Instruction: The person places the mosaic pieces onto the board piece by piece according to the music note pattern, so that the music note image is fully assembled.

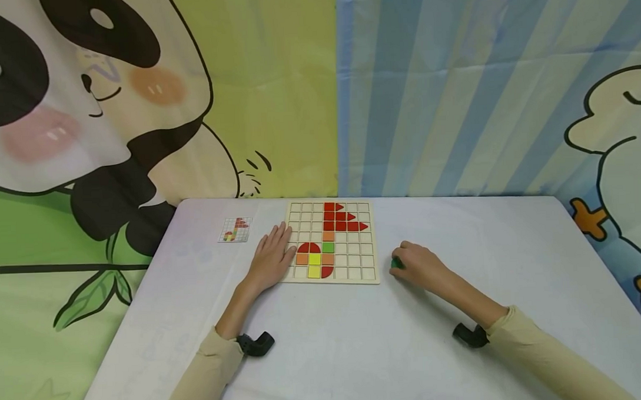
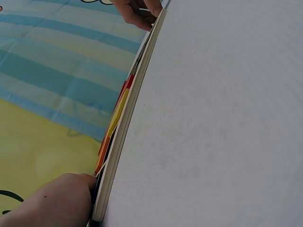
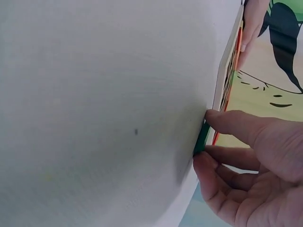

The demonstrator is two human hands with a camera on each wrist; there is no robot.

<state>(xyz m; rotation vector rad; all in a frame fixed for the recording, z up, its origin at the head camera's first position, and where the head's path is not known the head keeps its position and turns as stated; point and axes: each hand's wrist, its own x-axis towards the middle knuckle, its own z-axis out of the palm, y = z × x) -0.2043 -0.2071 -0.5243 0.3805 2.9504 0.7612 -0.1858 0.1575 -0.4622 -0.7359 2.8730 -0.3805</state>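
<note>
A square wooden grid board (image 1: 354, 255) lies on the white table. Red, orange, yellow and green pieces fill some of its cells: several red ones (image 1: 340, 226) at the top, a green square (image 1: 328, 247) near the middle, yellow squares (image 1: 314, 265) lower down. My left hand (image 1: 272, 260) rests with straight fingers along the board's left edge, its thumb side touching the border. Just right of the board, my right hand (image 1: 419, 266) pinches a small dark green piece (image 3: 202, 136) between thumb and fingers, close to the tabletop. Fingers hide part of that piece, so its full shape cannot be told.
A small pattern card (image 1: 235, 230) with a printed grid and coloured shapes lies left of the board. Behind the table's far edge (image 1: 458, 197) hangs a printed cloth (image 1: 274, 95). Black wrist mounts (image 1: 256, 344) sit under both forearms.
</note>
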